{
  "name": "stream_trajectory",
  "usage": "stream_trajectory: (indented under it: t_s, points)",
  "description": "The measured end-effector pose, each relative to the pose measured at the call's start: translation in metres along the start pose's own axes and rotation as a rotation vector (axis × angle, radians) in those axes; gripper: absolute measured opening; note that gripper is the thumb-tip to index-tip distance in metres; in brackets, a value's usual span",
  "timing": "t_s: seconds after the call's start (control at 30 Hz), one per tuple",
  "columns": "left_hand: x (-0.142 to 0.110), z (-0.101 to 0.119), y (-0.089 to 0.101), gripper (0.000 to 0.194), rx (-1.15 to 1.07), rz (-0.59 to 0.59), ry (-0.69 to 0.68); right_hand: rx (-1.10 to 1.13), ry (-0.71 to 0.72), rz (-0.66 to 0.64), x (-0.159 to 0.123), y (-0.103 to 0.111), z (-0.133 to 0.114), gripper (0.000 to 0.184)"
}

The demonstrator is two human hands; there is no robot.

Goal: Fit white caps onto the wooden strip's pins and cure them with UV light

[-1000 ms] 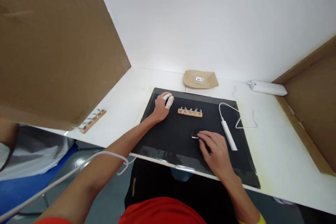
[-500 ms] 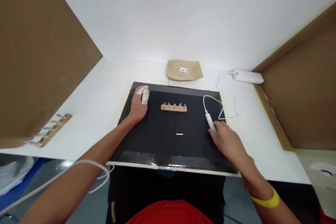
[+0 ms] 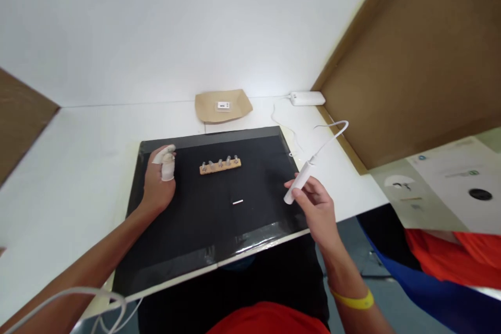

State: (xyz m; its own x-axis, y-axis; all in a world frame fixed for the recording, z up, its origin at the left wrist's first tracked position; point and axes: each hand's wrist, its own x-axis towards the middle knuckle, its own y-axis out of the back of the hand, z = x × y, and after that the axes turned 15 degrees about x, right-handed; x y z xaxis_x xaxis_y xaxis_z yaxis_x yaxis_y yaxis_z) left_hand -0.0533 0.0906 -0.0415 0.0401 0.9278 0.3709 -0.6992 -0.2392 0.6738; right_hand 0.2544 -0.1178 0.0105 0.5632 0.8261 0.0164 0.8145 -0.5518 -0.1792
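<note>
My right hand (image 3: pixel 318 207) grips a white pen-shaped device (image 3: pixel 298 183) with a white cord coming from its top end. It holds the device tilted above the right side of a black mat (image 3: pixel 195 209). My left hand (image 3: pixel 158 180) rests at the mat's left side, with white finger cots on its thumb and a finger. These fingers are curled together, and whatever may be between them is hidden. Between the hands lies a small wooden strip (image 3: pixel 220 166) carrying several clear-capped metal pegs. Nearer to me, a short thin silvery rod (image 3: pixel 237 202) lies on the mat.
Behind the mat stands a brown paper tray (image 3: pixel 203 109) holding a small clear, labelled box (image 3: pixel 223 106). A white power-bank-like block (image 3: pixel 308 98) sits at the back right, beside a brown partition (image 3: pixel 415 62). A white cable (image 3: pixel 78 290) crosses my left forearm. Another person's orange clothing (image 3: pixel 438 255) shows at right.
My right hand has raised the white device off the mat and turned it, so its cord end points up and right. The view has swung right. My left hand stays on the mat.
</note>
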Motion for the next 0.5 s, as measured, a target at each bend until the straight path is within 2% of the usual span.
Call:
stream_trajectory:
  t_s: [0.1,0.17,0.37,0.5]
  points:
    - [0.0,0.0,0.001,0.057,-0.016,-0.026,-0.027,-0.208,0.178,0.09,-0.02,-0.01,0.004,0.022]
    - [0.0,0.0,0.001,0.053,-0.021,-0.045,-0.016,-0.268,0.237,0.124,-0.03,-0.016,0.004,0.021]
    - [0.003,-0.001,0.001,0.043,-0.027,-0.049,-0.036,-0.099,0.201,0.147,-0.046,-0.032,0.006,0.022]
    - [0.001,0.001,-0.001,0.058,-0.014,-0.017,-0.09,-0.026,0.186,0.049,-0.044,-0.032,0.009,0.027]
